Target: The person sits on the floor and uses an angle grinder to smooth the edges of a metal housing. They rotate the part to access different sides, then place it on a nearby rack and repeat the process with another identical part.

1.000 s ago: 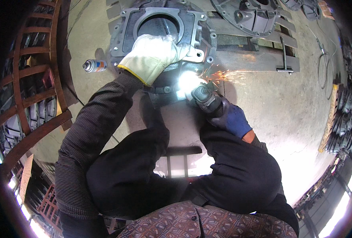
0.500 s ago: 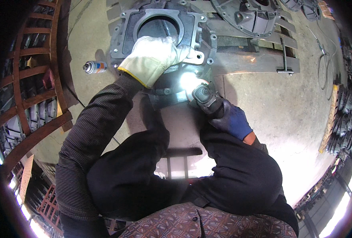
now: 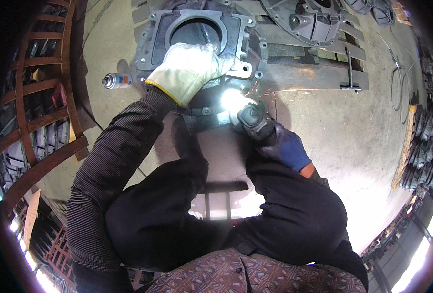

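My left hand (image 3: 189,68), in a white work glove with yellow trim, is closed over the lower rim of the round opening in a grey metal casting (image 3: 233,36). In a blue glove, my right hand (image 3: 288,149) is wrapped around the body of a dark angle grinder (image 3: 253,119). The grinder's disc end meets the casting's lower right side, below my left hand. A bright glare hides the exact contact spot, and small orange sparks fly up and to the right of it. My left fingertips are partly hidden inside the opening.
A spray can (image 3: 116,81) stands on the concrete left of the casting. Another large casting (image 3: 314,22) rests on a wooden pallet (image 3: 299,75) at the upper right, with a T-shaped metal bar (image 3: 350,71) by it. A brown slatted rack (image 3: 41,63) borders the left.
Orange sparks now show beside the grinder's disc, where none were visible before. Both hands and the casting have stayed almost in place.
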Demonstrator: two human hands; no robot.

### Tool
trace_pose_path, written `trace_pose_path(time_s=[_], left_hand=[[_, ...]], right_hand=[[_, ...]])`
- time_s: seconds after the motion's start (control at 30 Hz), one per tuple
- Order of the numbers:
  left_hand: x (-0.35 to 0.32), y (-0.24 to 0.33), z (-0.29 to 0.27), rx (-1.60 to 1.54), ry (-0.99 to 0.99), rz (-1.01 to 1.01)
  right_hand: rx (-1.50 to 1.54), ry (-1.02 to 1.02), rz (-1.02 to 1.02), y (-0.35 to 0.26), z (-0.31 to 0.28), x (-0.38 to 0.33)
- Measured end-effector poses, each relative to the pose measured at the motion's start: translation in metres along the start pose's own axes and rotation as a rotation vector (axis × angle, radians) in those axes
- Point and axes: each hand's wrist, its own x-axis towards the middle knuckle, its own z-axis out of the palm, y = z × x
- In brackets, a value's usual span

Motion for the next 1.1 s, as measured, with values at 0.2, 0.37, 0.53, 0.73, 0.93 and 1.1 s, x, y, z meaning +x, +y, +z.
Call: trace_pose_path(time_s=[0.2,0.37,0.53,0.73,0.93,1.1], left_hand=[[-0.001,-0.001,0.001,0.01,0.033,0.024],[-0.003,-0.003,0.003,0.038,0.008,0.037],[-0.002,-0.002,0.002,0.045,-0.018,0.037],[-0.001,-0.002,0.001,0.05,-0.033,0.041],[-0.004,-0.002,0.001,0.063,-0.103,0.043],[-0.008,-0.004,0.008,0.01,0.021,0.042]], right_hand=[[0.071,-0.028,0.049,0.003,-0.004,-0.008],[0.023,-0.029,0.007,0.001,0.001,0.005],[0.042,0.025,-0.083,0.0,0.005,0.009],[0.042,-0.012,0.033,0.001,-0.001,0.002],[0.072,-0.045,0.05,-0.001,-0.004,-0.004],[0.055,-0.018,-0.02,-0.001,0.004,0.01]])
